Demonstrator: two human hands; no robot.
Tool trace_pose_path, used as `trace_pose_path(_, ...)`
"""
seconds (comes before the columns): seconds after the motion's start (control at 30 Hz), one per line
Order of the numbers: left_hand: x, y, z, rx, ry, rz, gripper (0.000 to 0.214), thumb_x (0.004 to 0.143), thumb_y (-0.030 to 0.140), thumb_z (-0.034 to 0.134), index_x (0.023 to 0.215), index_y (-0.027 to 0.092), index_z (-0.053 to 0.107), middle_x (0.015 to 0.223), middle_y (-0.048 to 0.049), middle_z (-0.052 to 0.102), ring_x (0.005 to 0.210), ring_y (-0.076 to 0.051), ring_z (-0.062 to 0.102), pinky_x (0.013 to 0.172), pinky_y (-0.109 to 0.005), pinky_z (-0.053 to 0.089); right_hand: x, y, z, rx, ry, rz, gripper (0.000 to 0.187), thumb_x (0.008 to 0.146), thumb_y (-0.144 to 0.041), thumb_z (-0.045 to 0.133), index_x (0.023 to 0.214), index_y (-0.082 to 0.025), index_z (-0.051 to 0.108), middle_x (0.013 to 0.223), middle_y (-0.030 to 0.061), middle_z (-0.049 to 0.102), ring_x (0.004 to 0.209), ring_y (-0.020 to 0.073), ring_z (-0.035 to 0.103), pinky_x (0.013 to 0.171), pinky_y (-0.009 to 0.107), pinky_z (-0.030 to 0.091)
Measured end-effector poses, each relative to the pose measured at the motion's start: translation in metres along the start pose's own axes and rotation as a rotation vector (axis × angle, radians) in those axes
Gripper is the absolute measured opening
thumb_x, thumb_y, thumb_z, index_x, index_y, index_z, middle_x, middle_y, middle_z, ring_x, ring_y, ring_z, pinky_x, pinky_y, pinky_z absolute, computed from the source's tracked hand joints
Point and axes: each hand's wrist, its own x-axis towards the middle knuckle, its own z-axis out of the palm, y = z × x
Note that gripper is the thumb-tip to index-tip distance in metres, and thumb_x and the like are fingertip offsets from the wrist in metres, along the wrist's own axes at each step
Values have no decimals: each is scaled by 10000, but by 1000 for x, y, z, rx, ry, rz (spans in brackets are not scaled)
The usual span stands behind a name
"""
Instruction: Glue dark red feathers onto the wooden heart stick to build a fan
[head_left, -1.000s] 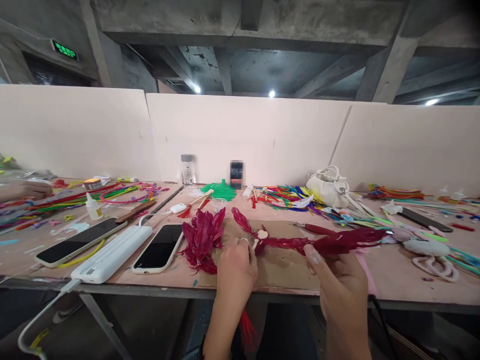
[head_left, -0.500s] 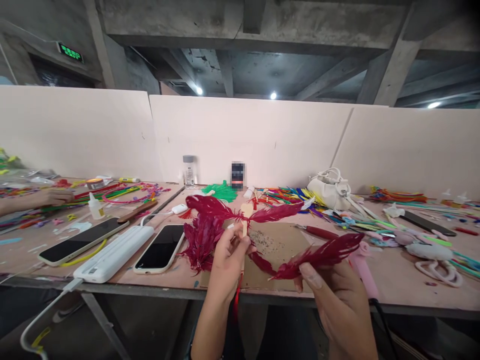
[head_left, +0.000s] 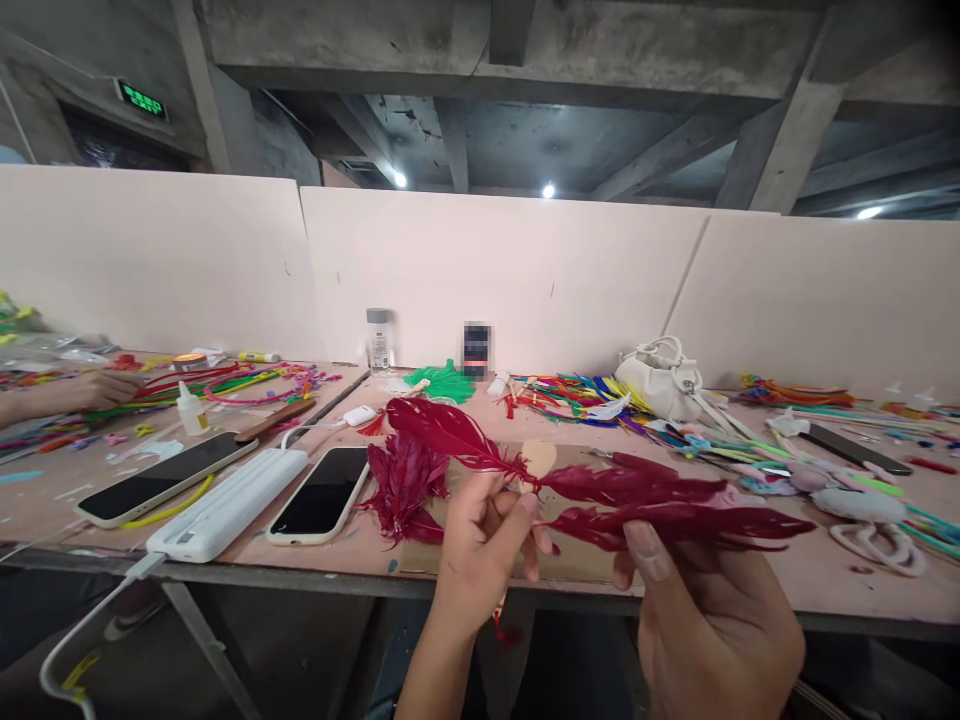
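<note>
My left hand (head_left: 487,545) pinches a pale wooden stick with a rounded top (head_left: 540,458). A dark red feather (head_left: 450,435) spreads leftward from the stick, and another red feather (head_left: 630,484) points right. Red cord hangs below the fingers. Between thumb and fingers, my right hand (head_left: 712,620) holds a loose red feather (head_left: 697,527), its narrow end close to the stick and just under the right-hand feather. To the left lies a pile of dark red feathers (head_left: 405,480). Brown cardboard (head_left: 585,568) lies beneath my hands.
Two phones (head_left: 322,495) and a white power bank (head_left: 225,505) with a cable are on the left. A glue bottle (head_left: 192,410), green feathers (head_left: 442,382), a white handbag (head_left: 660,380) and colourful craft strips surround the work. Another person's hand (head_left: 105,390) is at far left.
Both hands have moved right. The wooden stick has turned and shifted right with its feathers. The loose feather has swung level, its narrow end now close to the stick.
</note>
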Motion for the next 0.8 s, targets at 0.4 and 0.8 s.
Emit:
trace_pose_path(0.4, -3, 1, -1, -3, -70, -7, 219, 891, 301, 769, 842, 182, 591, 611, 11, 680, 470, -84, 574, 359, -110, 419, 4, -3, 6, -217, 114, -66, 238, 787, -308, 882, 833, -157, 704, 668, 26, 730, 525, 141, 619, 461, 251, 443)
trace_pose_path(0.8, -7, 3, -3, 33, -69, -13, 212, 888, 321, 779, 854, 173, 632, 634, -6, 710, 470, -83, 573, 396, -133, 443, 2, 7, 0, -346, 107, -57, 275, 800, -372, 864, 905, -157, 730, 739, 47, 761, 627, 178, 683, 571, 273, 529)
